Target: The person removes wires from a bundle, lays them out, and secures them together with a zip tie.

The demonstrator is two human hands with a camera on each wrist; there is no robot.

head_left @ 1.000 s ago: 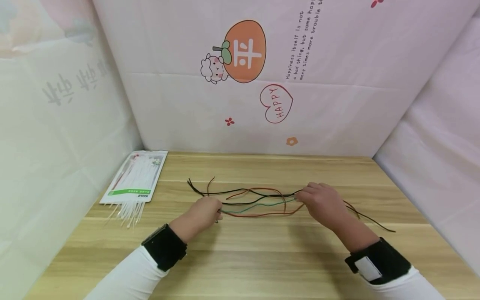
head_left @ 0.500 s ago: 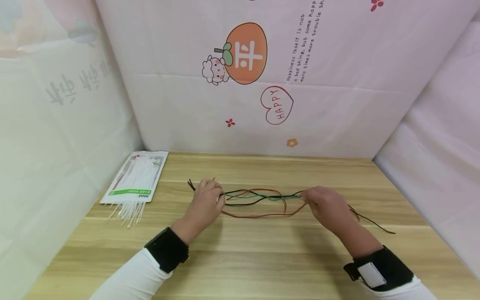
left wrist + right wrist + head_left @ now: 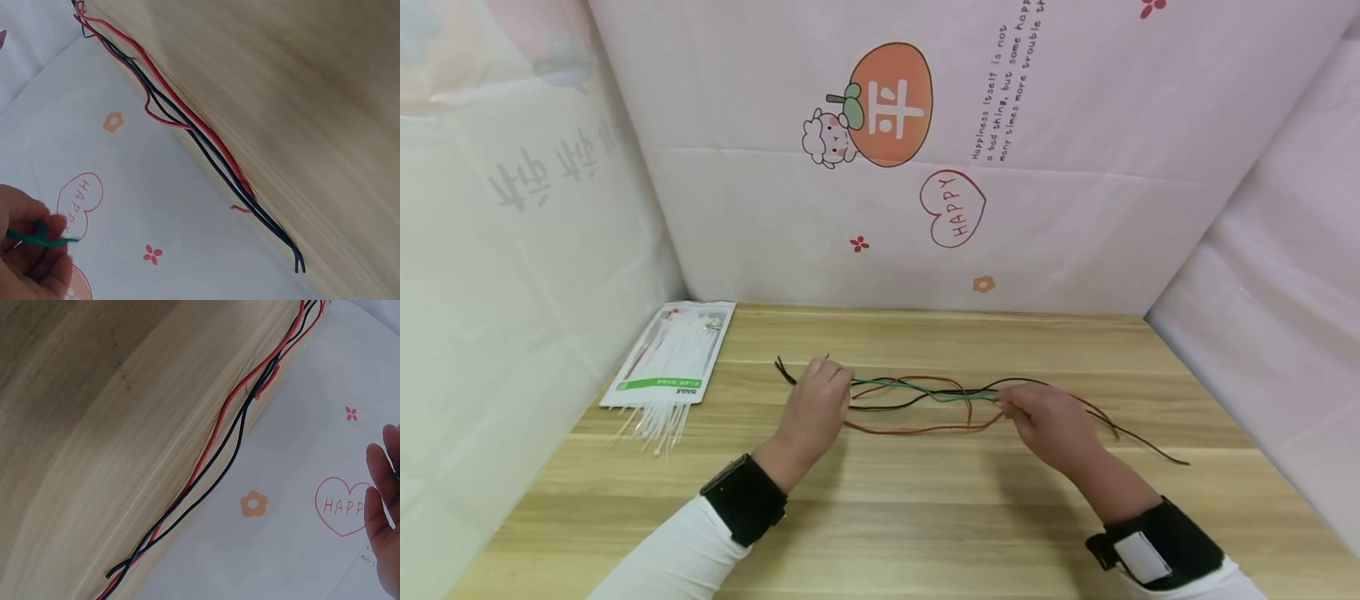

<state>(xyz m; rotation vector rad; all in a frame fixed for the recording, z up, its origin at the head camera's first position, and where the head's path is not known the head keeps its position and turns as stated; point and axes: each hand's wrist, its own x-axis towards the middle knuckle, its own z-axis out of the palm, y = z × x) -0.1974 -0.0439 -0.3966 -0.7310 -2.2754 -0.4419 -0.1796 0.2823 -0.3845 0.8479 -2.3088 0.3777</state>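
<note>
A green wire [image 3: 917,385] stretches between the two hands, overlapping the other wires in the head view. My left hand [image 3: 815,408] pinches one end of it; in the left wrist view the green tip [image 3: 62,241] pokes out past the fingers. Toward the other end, my right hand [image 3: 1051,427] has finger and thumb on the same wire; in the right wrist view only part of that hand [image 3: 384,506] shows, at the edge. Several black wires [image 3: 883,409] and red wires [image 3: 910,432] lie lengthwise on the table beneath the hands, partly hidden by them.
An open-ended bag of white cable ties [image 3: 670,350] lies at the back left of the wooden table [image 3: 910,517], ties sticking out toward the front. Printed white cloth [image 3: 1060,242] walls the back and both sides.
The left hand has gone up and toward the back, carrying its end of the green wire across the black ones. The right hand has shifted slightly, uncovering some black wire behind it.
</note>
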